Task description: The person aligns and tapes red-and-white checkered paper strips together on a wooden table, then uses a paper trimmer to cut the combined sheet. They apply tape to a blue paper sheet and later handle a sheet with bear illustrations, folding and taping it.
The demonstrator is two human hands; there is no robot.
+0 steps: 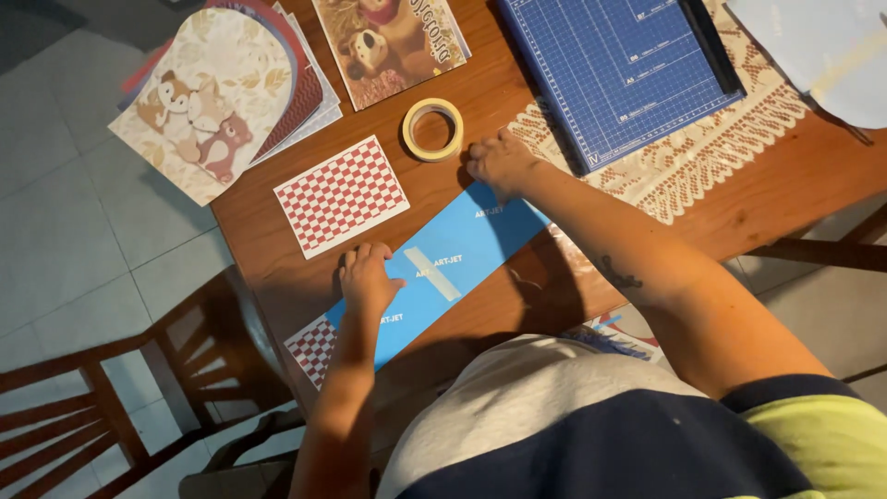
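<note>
No packages, signs or screens, only small white label marks on the blue sheet [462, 245]

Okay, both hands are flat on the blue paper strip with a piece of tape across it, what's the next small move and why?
Probably slide the left hand over to press the pale strip of tape flat, since it lies across the long blue paper strip just beside those fingers, while the right hand pins the strip's far end near the beige roll of tape.

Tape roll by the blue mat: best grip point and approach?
Pinch the tape roll across its ring wall, one finger in the open core, thumb outside, coming from straight above. It lies flat on the table, hole up, so the core is clear. The right hand is nearest and likely suits best.
</note>
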